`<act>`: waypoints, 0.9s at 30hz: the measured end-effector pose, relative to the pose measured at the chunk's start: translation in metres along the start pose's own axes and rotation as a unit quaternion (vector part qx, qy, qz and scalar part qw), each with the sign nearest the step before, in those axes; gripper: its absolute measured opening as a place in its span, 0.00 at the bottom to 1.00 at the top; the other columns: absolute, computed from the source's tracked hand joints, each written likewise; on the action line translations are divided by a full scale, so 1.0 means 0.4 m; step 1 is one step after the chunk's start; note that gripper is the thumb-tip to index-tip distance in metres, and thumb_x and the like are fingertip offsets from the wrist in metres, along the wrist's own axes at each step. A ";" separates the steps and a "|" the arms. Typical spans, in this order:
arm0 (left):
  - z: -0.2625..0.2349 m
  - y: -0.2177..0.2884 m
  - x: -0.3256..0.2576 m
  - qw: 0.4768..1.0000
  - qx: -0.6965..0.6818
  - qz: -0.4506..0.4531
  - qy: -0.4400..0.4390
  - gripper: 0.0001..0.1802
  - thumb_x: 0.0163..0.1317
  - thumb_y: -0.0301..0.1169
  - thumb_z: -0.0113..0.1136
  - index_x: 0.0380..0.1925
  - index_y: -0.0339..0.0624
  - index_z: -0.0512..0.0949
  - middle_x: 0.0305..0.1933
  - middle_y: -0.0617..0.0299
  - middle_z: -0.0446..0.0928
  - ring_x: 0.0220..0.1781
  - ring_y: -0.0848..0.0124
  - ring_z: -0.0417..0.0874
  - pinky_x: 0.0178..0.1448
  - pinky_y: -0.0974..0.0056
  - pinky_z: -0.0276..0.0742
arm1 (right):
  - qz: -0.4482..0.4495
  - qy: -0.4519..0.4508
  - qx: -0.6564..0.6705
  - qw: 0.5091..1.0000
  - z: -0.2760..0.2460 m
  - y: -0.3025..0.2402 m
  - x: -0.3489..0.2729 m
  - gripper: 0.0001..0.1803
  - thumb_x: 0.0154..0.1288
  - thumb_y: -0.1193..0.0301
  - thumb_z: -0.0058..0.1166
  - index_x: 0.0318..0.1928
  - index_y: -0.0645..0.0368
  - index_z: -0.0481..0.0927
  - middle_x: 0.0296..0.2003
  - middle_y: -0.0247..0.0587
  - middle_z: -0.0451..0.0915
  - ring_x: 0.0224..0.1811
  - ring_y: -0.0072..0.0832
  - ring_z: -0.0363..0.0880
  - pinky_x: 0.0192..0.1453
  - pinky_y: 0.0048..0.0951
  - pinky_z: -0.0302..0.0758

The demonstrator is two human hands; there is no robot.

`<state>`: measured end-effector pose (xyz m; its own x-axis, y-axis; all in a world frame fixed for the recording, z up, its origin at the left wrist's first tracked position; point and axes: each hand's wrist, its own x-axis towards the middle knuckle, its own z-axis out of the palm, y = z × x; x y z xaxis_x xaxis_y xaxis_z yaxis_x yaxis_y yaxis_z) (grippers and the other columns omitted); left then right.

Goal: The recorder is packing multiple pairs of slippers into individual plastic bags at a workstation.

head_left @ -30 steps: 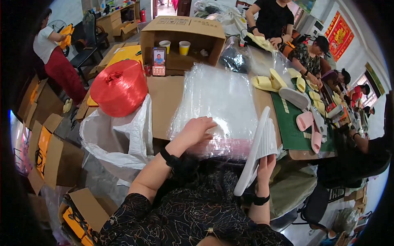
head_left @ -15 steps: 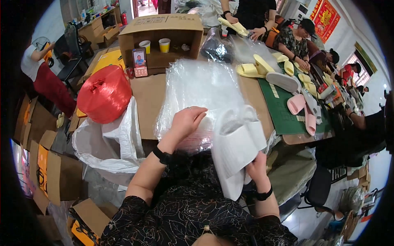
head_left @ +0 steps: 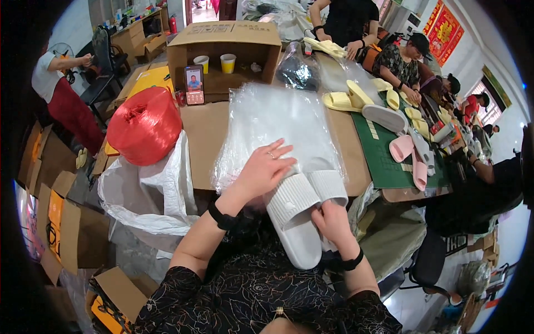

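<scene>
A pair of white slide slippers [head_left: 293, 214] with ribbed straps lies in front of me, toes pointing away over the near edge of a stack of clear plastic bags [head_left: 267, 114]. My right hand [head_left: 332, 224] grips the slippers from the right, its fingers curled in at the opening behind the straps. My left hand [head_left: 266, 168] rests palm down on the bags beside the toe of the left slipper, fingers stretched out and slightly spread. Whether the toes lie inside a bag or only on top of it, I cannot tell.
Left of the bags stand a red twine roll [head_left: 143, 127] and a white woven sack [head_left: 150, 206]. A carton [head_left: 222, 42] with paper cups and a phone [head_left: 194, 85] are behind. Yellow slippers [head_left: 342, 101] and pink slippers [head_left: 401, 148] lie right, where several people work.
The slippers have been turned and lowered onto the near edge of the bags, straps now facing up. My left hand has opened its fingers and shifted slightly toward the slippers' toes.
</scene>
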<state>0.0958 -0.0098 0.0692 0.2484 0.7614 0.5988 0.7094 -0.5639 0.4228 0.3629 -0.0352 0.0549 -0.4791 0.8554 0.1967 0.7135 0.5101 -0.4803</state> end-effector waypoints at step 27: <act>-0.140 0.023 -0.002 0.953 -0.269 0.007 -0.137 0.12 0.67 0.29 0.56 0.46 0.47 0.85 0.59 0.61 0.80 0.72 0.57 0.68 0.79 0.45 0.47 | 0.108 0.200 0.012 0.974 0.169 -0.032 0.516 0.21 0.66 0.57 0.54 0.35 0.66 0.73 0.29 0.60 0.81 0.33 0.56 0.82 0.39 0.51 0.78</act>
<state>0.0650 -0.0335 0.1107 0.4706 0.7662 0.4376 0.2826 -0.6007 0.7478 0.2202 0.1289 0.0438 -0.0773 0.9116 0.4036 0.7609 0.3156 -0.5670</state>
